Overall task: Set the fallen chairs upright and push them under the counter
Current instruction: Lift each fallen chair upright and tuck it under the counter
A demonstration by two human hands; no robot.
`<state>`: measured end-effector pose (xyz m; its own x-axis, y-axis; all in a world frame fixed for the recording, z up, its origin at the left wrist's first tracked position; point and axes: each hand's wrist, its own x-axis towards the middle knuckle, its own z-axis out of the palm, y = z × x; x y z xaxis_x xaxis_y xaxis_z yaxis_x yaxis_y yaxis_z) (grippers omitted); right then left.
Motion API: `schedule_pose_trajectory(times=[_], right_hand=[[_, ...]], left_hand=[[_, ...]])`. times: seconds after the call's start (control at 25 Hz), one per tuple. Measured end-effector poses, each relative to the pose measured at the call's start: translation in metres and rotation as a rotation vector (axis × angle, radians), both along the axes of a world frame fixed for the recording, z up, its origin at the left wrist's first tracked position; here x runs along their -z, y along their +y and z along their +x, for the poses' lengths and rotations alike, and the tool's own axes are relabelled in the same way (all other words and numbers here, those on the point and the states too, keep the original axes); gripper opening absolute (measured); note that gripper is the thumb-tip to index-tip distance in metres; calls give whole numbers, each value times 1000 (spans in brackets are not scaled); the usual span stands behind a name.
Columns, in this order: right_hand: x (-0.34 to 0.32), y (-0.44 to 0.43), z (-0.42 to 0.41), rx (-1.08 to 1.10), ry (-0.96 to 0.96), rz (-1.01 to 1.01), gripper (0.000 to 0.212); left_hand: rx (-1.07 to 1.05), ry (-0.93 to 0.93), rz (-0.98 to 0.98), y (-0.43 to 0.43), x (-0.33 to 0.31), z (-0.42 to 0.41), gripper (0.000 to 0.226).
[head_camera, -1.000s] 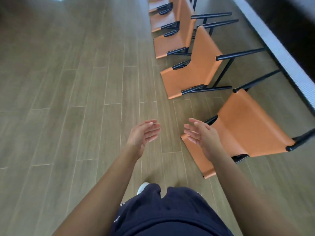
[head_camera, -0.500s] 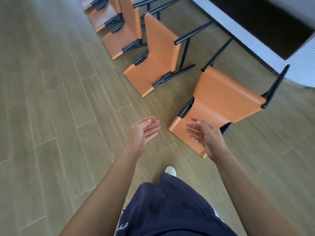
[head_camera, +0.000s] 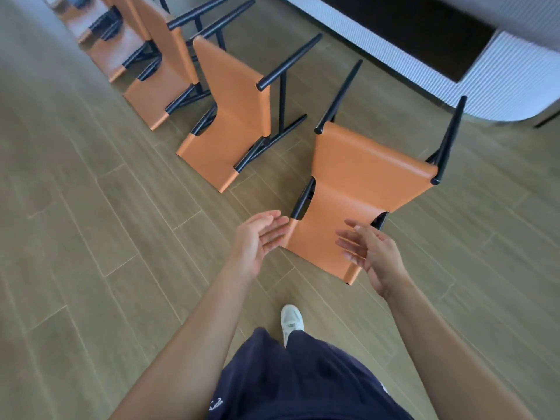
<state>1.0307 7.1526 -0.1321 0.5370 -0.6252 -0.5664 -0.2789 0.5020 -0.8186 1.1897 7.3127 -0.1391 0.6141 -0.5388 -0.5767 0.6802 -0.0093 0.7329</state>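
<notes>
A person's left hand [head_camera: 260, 237] and right hand [head_camera: 374, 253], both open and empty, flank the backrest end of the nearest fallen chair [head_camera: 363, 177], apparently ready to grip and tip it up. The chair lies on its back on the wood floor [head_camera: 91, 237], black legs pointing toward the ribbed white counter [head_camera: 515, 74]. More chairs [head_camera: 233, 116] lie in a row beyond. A small white mark on the navy shorts [head_camera: 303, 386] is unreadable.

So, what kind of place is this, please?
Probably a dining or bar area, perhaps in a home or café: matching orange chairs lie tipped over in a row on a wood-look floor, beside a long white ribbed counter.
</notes>
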Motion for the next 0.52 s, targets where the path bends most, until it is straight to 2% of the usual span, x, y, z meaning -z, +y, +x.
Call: schedule_pose_trajectory(times=[0.32,0.52], right_hand=[[33,-37,7,172,53,65,23],[79,-45,22,324,55,129,24]], left_hand=[[156,98,56,-54,32,18,23],[263,131,115,-81,78,40,23]])
